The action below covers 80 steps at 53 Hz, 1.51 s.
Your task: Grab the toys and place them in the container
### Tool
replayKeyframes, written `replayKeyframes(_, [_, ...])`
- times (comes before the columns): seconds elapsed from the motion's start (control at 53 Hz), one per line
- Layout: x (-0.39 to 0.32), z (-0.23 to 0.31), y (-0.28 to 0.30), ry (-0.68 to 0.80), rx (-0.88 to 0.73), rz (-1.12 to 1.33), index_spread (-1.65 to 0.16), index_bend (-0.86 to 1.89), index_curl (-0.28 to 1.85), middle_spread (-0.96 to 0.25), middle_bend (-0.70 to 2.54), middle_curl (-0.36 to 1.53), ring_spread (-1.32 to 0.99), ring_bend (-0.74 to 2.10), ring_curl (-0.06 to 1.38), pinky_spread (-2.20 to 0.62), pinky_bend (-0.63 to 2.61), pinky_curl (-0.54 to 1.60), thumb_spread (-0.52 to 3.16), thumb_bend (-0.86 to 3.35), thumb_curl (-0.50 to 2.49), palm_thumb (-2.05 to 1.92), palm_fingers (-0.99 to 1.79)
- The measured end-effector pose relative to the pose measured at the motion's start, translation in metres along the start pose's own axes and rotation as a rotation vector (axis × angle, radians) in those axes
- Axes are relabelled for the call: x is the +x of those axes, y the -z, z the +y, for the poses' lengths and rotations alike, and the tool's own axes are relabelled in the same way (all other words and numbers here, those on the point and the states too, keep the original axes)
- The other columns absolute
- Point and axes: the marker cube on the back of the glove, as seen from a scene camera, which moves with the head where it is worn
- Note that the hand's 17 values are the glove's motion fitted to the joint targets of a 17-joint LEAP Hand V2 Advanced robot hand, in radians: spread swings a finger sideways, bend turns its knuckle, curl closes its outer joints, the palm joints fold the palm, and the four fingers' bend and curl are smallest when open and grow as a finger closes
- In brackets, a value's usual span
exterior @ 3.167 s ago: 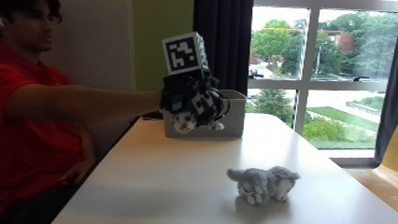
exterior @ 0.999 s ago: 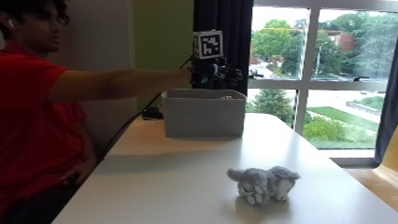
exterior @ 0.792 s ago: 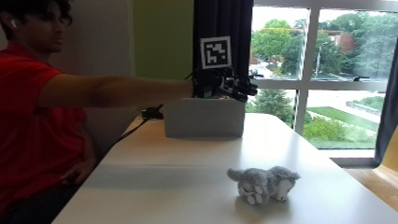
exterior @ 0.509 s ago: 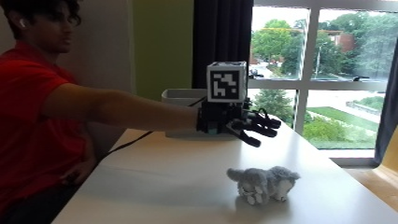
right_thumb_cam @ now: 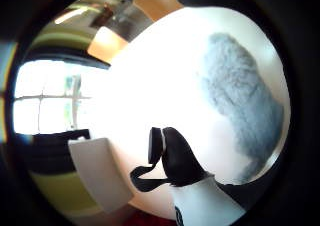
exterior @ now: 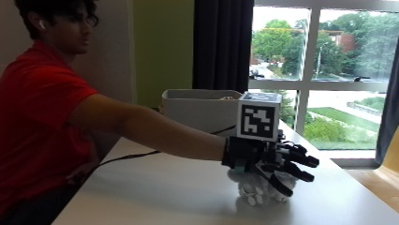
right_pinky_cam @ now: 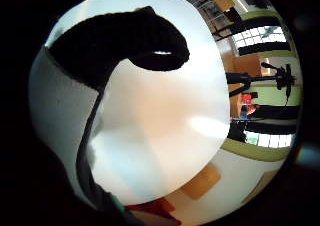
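Note:
A grey and white plush toy lies on the white table near its front. My gloved right hand hovers just over it, fingers spread and nearly straight, holding nothing. In the thumb side palm view the grey furry toy lies close below the palm, beside a gloved finger. The grey container stands at the back of the table; it also shows in the thumb side view as a pale box. The little finger side view shows bare tabletop under a curled gloved finger.
A black cable runs across the table's left part toward the container. A dark curtain and a large window stand behind the table. The table's right edge lies close to the toy.
The hand left the container, where it had carried an earlier toy, and came forward and down across the table. It now sits right above the plush toy.

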Motion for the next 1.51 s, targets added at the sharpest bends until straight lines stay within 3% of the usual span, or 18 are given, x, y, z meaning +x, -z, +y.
replayKeyframes(0.132, [-0.004, -0.013, -0.015, 0.012, 0.006, -0.003, -0.41, 0.09, 0.41, -0.11, 0.16, 0.34, -0.07, 0.40, 0.28, 0.07, 1.15, 0.35, 1.15, -0.01, 0.34, 0.06, -0.06])
replayKeyframes(0.32, [-0.004, -0.016, -0.046, 0.036, -0.167, 0.113, -0.44, 0.19, 0.38, -0.10, 0.13, 0.30, -0.08, 0.50, 0.31, 0.06, 1.25, 0.37, 1.17, 0.00, 0.35, 0.13, 0.01])
replayKeyframes(0.471, [-0.003, -0.015, -0.045, 0.079, -0.205, 0.133, -0.46, 0.21, 0.39, -0.10, 0.11, 0.25, -0.09, 0.67, 0.34, 0.01, 1.30, 0.37, 1.21, 0.01, 0.37, 0.19, 0.15])
replayKeyframes(0.547, [-0.003, -0.014, -0.045, 0.088, -0.164, 0.145, -0.47, 0.24, 0.41, -0.13, 0.18, 0.26, -0.16, 0.82, 0.37, -0.03, 1.20, 0.34, 1.25, 0.02, 0.37, 0.22, 0.31])
replayKeyframes(0.566, [-0.003, -0.013, -0.046, 0.093, -0.146, 0.146, -0.48, 0.21, 0.39, -0.12, 0.13, 0.24, -0.14, 0.81, 0.36, -0.03, 1.23, 0.35, 1.24, 0.00, 0.37, 0.21, 0.24])
replayKeyframes(0.622, [-0.003, -0.012, -0.047, 0.105, -0.092, 0.128, -0.48, 0.23, 0.41, -0.18, 0.29, 0.29, -0.22, 0.88, 0.39, -0.10, 1.13, 0.32, 1.29, 0.04, 0.39, 0.27, 0.46])
replayKeyframes(0.641, [-0.003, -0.012, -0.047, 0.105, -0.078, 0.122, -0.48, 0.23, 0.41, -0.17, 0.23, 0.27, -0.22, 0.86, 0.37, -0.09, 1.12, 0.31, 1.29, 0.03, 0.38, 0.26, 0.38])
replayKeyframes(0.66, [-0.003, -0.012, -0.047, 0.103, -0.064, 0.119, -0.46, 0.17, 0.40, -0.22, 0.40, 0.33, -0.25, 0.94, 0.41, -0.24, 1.23, 0.35, 1.30, 0.07, 0.41, 0.34, 0.78])
replayKeyframes(0.886, [-0.011, -0.007, -0.046, 0.120, 0.170, 0.221, -0.44, 0.31, 0.48, -0.34, 0.63, 0.45, -0.35, 0.92, 0.41, -0.42, 1.07, 0.34, 1.11, 0.12, 0.54, 0.56, 1.17])
replayKeyframes(1.301, [-0.024, 0.017, 0.022, 0.072, 0.222, 0.106, -0.44, 0.67, 0.84, -0.35, 0.94, 0.66, -0.38, 1.04, 0.47, -0.46, 0.99, 0.40, 0.72, 0.09, 0.78, 0.65, 1.18])
replayKeyframes(1.508, [-0.069, 0.047, 0.072, 0.162, 0.225, 0.008, -0.42, 0.71, 0.97, -0.34, 0.97, 0.71, -0.39, 1.09, 0.49, -0.46, 1.01, 0.43, 0.63, 0.08, 0.87, 0.65, 1.14])
